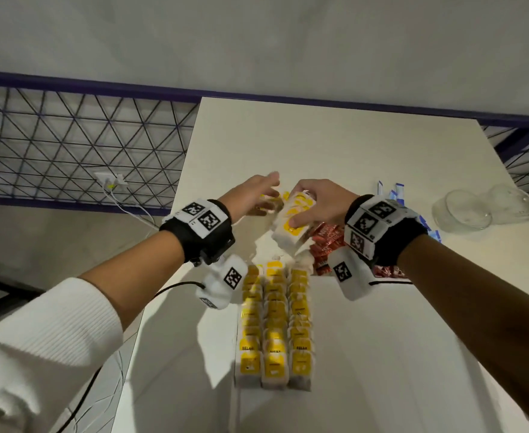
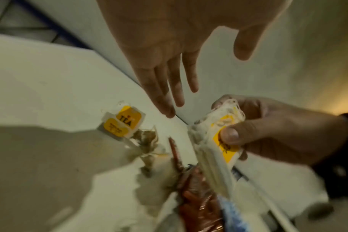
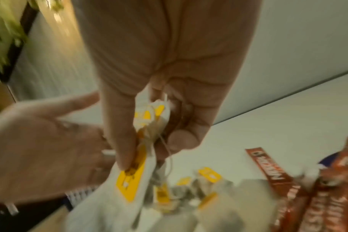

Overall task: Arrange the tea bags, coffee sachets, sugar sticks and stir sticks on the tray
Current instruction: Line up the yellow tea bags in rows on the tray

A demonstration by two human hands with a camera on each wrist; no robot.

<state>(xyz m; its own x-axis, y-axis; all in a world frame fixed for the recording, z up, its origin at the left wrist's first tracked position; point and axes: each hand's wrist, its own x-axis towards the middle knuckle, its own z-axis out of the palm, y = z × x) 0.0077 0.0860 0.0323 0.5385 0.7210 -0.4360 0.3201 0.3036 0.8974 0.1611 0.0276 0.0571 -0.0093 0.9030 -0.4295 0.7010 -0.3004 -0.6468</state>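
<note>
Stack of papery tea bags [image 1: 293,225] (yellow tags), right hand [image 1: 321,203] pinching

R hand [image 1: 318,203] covered most of the gripped tea-bag stack [image 1: 293,225]; bag count unreadable. Beside that stack, coffee sachets [image 1: 327,245] were partly hidden behind R wrist gear, brand print cut off. Beyond the stack, sugar sticks [image 1: 393,190] too small to read. L hand [image 1: 254,195] blurred, hid loose bags beneath.

Pale cream rectangular table [image 1: 366,145]. On it, 3 neat rows of yellow-labelled tea bags [image 1: 274,326], red foil coffee sachets [image 1: 328,245], blue-and-white sugar sticks [image 1: 394,190]. At far right, clear glass bowls [image 1: 475,210].
</note>
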